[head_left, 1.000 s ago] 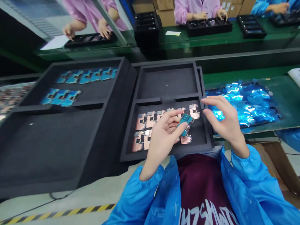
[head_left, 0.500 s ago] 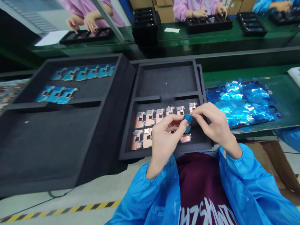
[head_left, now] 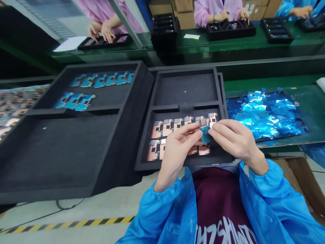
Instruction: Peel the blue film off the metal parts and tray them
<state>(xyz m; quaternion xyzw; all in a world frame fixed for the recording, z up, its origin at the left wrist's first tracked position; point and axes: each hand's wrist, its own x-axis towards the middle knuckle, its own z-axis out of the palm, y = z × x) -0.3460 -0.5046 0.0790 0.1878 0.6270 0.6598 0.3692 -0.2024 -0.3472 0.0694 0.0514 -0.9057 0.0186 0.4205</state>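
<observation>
A small blue circuit board (head_left: 205, 134), held just above the copper-coloured boards and between the two hands, its fine detail too blurred to read. The left hand (head_left: 179, 147) and the right hand (head_left: 237, 139) close together, backs upward, with the left fingers (head_left: 191, 130) and the right fingers (head_left: 218, 128) pinching the blue board from opposite sides. Fingers of each hand lying close together rather than spread. Directly under the fingers, a black foam tray (head_left: 220, 159) holding two rows of copper-coloured circuit boards (head_left: 162, 130) with silver shields, the rows partly hidden by both hands. Beyond the fingertips, a second compartment of the same tray. To the left of the fingers, a larger black foam tray (head_left: 63, 152) with two rows of blue circuit boards (head_left: 101, 79). To the right of the fingers, a heap of shiny blue foil pieces (head_left: 266, 117) in a dark tray on a green desk (head_left: 315, 134). Far ahead of the fingers, across the desk, a co-worker in a pink coat (head_left: 218, 10) with both hands at another black tray (head_left: 230, 30). Below the fingers, blue plastic sleeves (head_left: 266, 189) gathered at both wrists, on either side of a maroon shirt (head_left: 220, 200) with white lettering.
</observation>
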